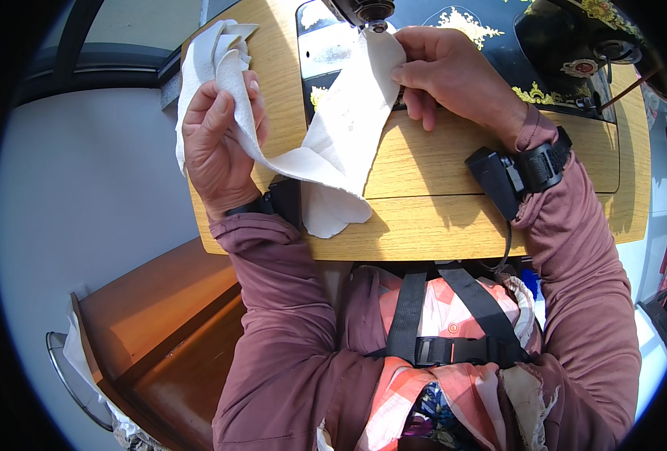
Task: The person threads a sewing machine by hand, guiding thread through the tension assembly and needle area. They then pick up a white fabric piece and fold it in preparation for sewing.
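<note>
A long strip of white cloth (347,121) runs from under the head of a black sewing machine (542,42) with gold ornament, down over the wooden table and up to my left hand (220,135). That hand grips a bunched part of the strip between thumb and fingers, at the table's left side. My right hand (446,73) pinches the right edge of the cloth between thumb and forefinger, close beside the needle area. The needle itself is hidden by the machine head (367,11).
The wooden sewing table (440,225) has its front edge close to my body. A brown wooden piece of furniture (158,315) stands at the lower left, beside a white wall. A dark window frame (113,62) is at the upper left. Each wrist wears a strapped black device.
</note>
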### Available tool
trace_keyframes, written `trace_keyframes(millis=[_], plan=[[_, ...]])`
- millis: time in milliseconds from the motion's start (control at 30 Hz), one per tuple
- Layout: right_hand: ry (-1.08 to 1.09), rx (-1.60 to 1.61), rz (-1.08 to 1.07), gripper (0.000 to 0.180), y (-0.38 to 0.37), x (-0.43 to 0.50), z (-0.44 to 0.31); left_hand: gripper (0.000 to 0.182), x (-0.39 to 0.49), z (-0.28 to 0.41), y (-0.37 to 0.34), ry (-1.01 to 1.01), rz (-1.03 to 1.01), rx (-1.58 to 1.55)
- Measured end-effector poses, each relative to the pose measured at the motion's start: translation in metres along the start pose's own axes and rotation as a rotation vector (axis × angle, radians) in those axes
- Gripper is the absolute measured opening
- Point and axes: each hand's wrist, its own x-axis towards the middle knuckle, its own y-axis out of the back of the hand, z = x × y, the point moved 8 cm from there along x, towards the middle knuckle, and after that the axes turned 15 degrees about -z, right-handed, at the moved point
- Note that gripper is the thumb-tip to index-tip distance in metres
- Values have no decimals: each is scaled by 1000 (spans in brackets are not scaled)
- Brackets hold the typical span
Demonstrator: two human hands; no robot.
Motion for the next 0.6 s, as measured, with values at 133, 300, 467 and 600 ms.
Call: trace_keyframes(millis=[133, 300, 467, 600], plan=[[32, -11, -3, 26, -1, -1, -3, 11, -5, -4, 16, 84, 209, 241], [32, 0, -7, 25, -1, -1, -3, 12, -4, -8, 14, 116, 149, 185], [24, 32, -13, 25, -1, 1, -2, 21, -4, -4, 11, 75, 106, 141], [16, 43, -45, 27, -1, 1, -2, 33, -7, 3, 9, 50, 122, 279]])
